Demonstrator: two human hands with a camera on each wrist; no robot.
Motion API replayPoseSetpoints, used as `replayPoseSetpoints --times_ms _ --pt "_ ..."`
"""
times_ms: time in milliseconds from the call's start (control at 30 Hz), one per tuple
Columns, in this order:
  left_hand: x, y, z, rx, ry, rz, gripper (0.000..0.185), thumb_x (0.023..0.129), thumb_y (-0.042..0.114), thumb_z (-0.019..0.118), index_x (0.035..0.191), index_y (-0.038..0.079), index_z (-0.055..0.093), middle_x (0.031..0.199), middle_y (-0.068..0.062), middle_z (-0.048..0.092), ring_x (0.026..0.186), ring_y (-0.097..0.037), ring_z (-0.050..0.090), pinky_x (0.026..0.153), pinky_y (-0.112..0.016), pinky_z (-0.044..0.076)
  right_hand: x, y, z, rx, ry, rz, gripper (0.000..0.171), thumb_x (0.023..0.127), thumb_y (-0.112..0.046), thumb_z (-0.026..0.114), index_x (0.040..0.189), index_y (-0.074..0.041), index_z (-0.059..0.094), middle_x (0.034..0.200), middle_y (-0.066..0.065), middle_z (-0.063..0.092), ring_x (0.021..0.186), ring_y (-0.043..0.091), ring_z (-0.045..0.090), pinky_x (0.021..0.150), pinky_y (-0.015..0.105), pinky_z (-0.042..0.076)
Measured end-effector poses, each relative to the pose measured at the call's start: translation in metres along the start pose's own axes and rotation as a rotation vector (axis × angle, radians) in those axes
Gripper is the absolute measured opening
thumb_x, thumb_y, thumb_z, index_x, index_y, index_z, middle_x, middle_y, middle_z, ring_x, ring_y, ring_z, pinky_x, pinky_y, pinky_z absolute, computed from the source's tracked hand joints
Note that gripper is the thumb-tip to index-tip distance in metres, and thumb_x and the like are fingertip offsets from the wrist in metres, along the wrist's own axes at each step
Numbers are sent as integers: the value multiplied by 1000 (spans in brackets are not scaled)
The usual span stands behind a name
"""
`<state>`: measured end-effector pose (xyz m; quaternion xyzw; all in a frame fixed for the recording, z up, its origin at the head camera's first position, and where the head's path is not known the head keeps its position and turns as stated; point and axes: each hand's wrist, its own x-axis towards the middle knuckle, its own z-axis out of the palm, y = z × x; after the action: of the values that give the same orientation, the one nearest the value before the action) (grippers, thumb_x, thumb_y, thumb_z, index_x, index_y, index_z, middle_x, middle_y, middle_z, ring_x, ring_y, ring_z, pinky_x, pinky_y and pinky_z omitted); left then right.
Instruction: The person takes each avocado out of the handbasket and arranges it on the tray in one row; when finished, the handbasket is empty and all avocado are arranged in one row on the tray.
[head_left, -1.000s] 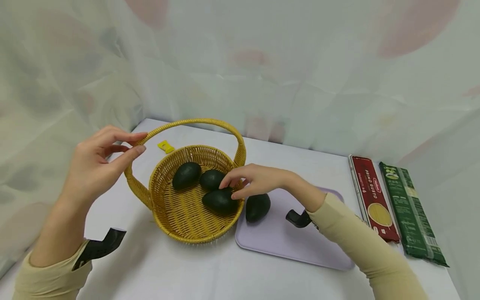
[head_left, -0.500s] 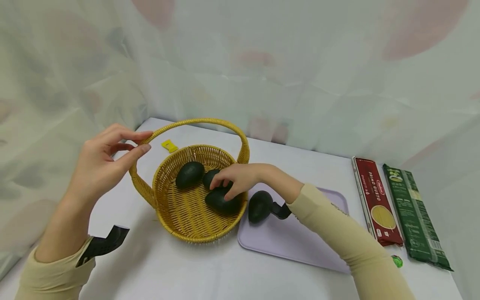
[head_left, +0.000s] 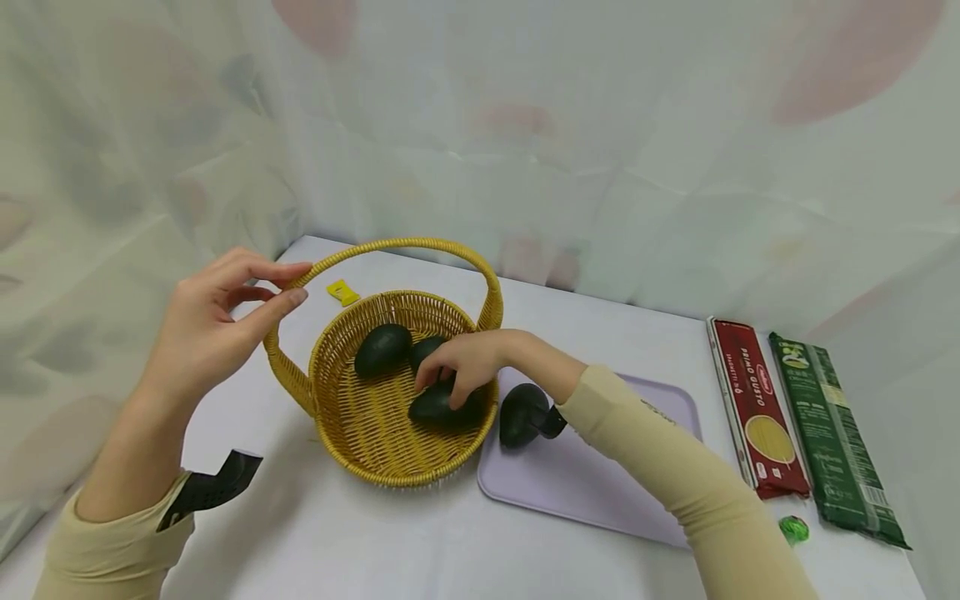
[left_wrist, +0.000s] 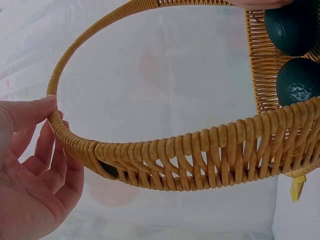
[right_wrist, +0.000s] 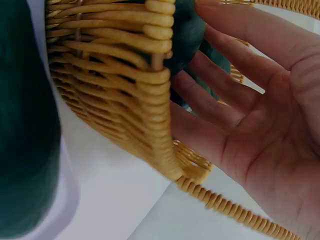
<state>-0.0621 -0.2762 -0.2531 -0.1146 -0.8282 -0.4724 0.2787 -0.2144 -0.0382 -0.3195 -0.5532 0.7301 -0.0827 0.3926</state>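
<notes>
A woven yellow basket (head_left: 375, 442) with an arched handle (head_left: 405, 244) stands on the white table. My left hand (head_left: 213, 329) holds the handle's left end between thumb and fingers; the left wrist view shows the thumb (left_wrist: 30, 112) pressed on the handle (left_wrist: 65, 65). Three dark green avocados lie inside the basket. My right hand (head_left: 467, 360) reaches over the rim and curls thumb and fingers around the nearest avocado (head_left: 435, 408), as in the right wrist view (right_wrist: 187, 35). The other two avocados (head_left: 382, 348) (head_left: 426, 348) lie behind it.
A fourth avocado (head_left: 520, 412) lies on a lavender tray (head_left: 600, 483) right of the basket. Red (head_left: 757, 408) and green (head_left: 832, 437) spaghetti packs lie at the far right, a small green object (head_left: 791, 527) near them. A yellow clip (head_left: 342, 292) lies behind the basket.
My right hand has reached further left into the basket and closed over the nearest avocado. The left hand stays on the handle.
</notes>
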Motion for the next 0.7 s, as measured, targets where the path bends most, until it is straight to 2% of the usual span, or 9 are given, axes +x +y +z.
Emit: replayPoseSetpoints --times_ms 200,467,700 --pt "0 -2 0 9 3 14 21 79 -18 69 97 -9 69 104 -3 69 92 -15 62 79 -16 51 12 -7 -2 15 -52 -23 51 87 -9 73 134 -12 57 131 4 57 120 16 53 95 21 45" --pt "1 -2 0 21 0 4 22 79 -17 70 99 -7 70 103 -3 69 92 -15 61 79 -16 51 29 -17 -6 26 -176 -5 48 85 -11 77 130 -7 61 124 0 62 112 10 58 91 17 47" --pt "0 -2 -1 20 -2 15 22 79 -17 70 99 -7 70 103 -3 68 92 -15 61 79 -16 51 38 -22 -10 143 -265 93 46 87 -16 74 132 -16 62 125 -8 58 104 9 60 84 37 57"
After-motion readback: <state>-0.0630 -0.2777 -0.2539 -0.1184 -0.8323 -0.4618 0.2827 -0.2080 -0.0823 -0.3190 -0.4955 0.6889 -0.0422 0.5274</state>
